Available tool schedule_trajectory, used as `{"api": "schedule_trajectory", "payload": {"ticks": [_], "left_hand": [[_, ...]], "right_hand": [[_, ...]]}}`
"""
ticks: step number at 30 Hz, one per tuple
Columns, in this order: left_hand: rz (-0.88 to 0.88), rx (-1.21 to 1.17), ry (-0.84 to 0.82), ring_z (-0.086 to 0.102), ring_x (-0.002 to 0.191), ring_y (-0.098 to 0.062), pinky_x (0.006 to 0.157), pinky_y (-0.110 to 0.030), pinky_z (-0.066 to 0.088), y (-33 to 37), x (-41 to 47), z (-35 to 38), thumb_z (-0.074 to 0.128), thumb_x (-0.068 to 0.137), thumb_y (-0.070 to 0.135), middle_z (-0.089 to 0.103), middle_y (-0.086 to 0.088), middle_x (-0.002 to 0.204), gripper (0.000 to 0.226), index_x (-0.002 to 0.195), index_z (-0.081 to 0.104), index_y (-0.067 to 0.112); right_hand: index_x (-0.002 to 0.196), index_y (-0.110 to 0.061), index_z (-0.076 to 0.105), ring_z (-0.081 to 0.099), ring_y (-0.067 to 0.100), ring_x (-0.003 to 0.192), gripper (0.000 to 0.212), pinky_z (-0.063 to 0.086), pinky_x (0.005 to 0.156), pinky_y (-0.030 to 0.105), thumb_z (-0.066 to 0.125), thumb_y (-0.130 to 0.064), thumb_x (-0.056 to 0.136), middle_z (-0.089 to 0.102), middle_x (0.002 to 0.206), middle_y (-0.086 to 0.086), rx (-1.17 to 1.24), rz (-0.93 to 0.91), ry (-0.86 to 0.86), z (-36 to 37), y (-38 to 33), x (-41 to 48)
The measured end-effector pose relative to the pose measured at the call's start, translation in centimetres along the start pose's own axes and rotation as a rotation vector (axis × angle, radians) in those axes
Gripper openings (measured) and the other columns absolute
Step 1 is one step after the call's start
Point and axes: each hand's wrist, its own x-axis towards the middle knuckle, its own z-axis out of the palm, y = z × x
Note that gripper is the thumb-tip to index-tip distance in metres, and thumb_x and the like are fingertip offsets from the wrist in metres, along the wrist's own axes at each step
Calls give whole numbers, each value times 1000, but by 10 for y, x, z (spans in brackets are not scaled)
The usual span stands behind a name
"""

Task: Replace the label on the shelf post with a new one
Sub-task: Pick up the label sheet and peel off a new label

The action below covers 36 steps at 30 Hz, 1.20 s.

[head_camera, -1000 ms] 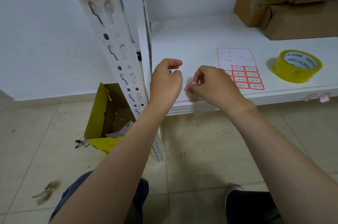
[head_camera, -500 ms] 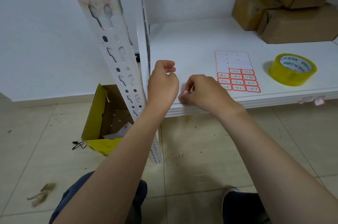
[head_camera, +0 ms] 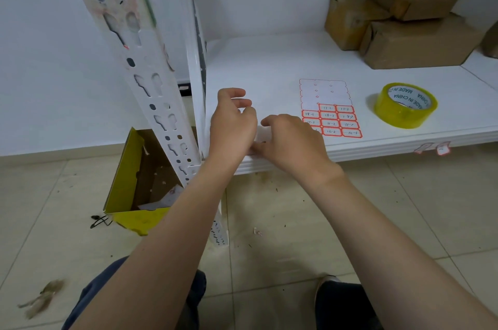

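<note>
A plain white wall [head_camera: 40, 60] stands behind a white shelf [head_camera: 256, 65] carrying 3 brown cardboard boxes [head_camera: 417, 44], over a beige tiled floor [head_camera: 296, 222] littered with small scraps, under soft even light
</note>
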Motion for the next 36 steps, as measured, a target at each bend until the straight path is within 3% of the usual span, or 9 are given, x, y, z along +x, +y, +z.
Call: {"api": "schedule_trajectory", "payload": {"ticks": [4,10,14,17,21,25,30,33,36], "left_hand": [[5,1,-21,59,77,2,47,-5,43,5,-4,9,48,99,7,65,6,115,35,131,50,21],[12,22,-58,60,85,2,86,-43,61,8,-10,26,50,101,14,65,9,112,30,129,51,25],[51,34,-43,65,97,-10,89,-38,58,10,-12,32,51,99,11,66,6,116,31,126,58,22],[46,19,-29,65,106,-15,94,-36,56,11,-12,35,51,98,10,64,9,114,30,123,63,22],[47,18,-36,64,105,-13,94,-33,53,12,-11,39,50,97,10,64,12,110,30,120,66,21],[16,9,-53,65,105,-13,91,-31,53,12,-8,40,49,96,8,66,10,107,30,114,69,22],[-159,-210,-118,67,86,-18,72,-33,57,20,-3,34,54,99,14,67,-4,110,26,124,61,17],[-357,-486,-243,72,92,-31,73,-39,66,27,-6,31,58,104,29,65,-13,118,29,127,55,10],[-478,-740,-350,76,98,-37,76,-43,66,26,-4,26,61,102,42,66,-18,125,49,132,52,5]], "right_hand": [[133,-28,64,57,27,124,44,51,90,40,60,-55,99,65,132,-3,26,-33,160,-10,25,-5],[145,-29,42,27,33,143,62,30,111,52,46,-69,98,45,156,-5,-60,123,25,-9,79,-8],[141,-29,41,32,32,138,83,31,108,52,55,-85,81,48,149,-5,-132,79,-23,-9,87,-20],[141,-30,44,38,31,132,91,35,105,48,73,-79,71,51,144,-6,-327,-29,-23,-13,88,-25],[135,-33,57,43,27,124,53,38,96,41,76,-45,87,61,129,-8,-336,-90,75,-17,88,-23],[113,-32,74,56,24,114,20,48,86,37,71,-36,93,72,114,-8,-141,-98,130,-21,88,-24],[98,-25,76,64,23,99,8,51,76,34,68,-26,98,74,102,-9,167,-65,432,-22,82,-17],[103,-16,74,64,26,96,8,54,81,38,67,-15,100,74,103,-2,254,-175,678,-25,74,-14],[105,-9,76,65,29,97,13,46,88,27,67,-3,97,75,104,4,259,-364,819,-29,68,-18]]}}
